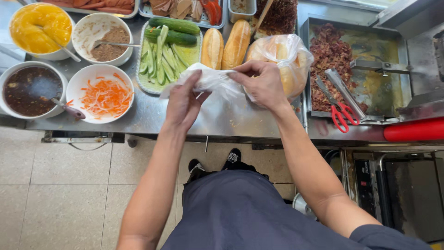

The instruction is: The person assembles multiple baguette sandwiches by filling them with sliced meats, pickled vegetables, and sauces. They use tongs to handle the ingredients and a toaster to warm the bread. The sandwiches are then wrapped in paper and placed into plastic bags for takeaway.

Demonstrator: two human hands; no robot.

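Note:
My left hand (184,103) and my right hand (262,83) both grip a thin white plastic bag (209,79) above the steel counter (152,115). The left fingers pinch its near edge and the right fingers pinch its top right edge, stretching it between them. Just behind the bag lie two baguettes (225,46), and a clear bag of bread rolls (289,58) sits beside my right hand.
Bowls of yellow sauce (39,25), brown paste (108,44), dark sauce (30,88) and shredded carrot (105,96) stand at the left. A tray of cucumbers (169,48) is behind. Right: a griddle with chopped meat (329,60), red-handled scissors (341,110), a red cylinder (414,130).

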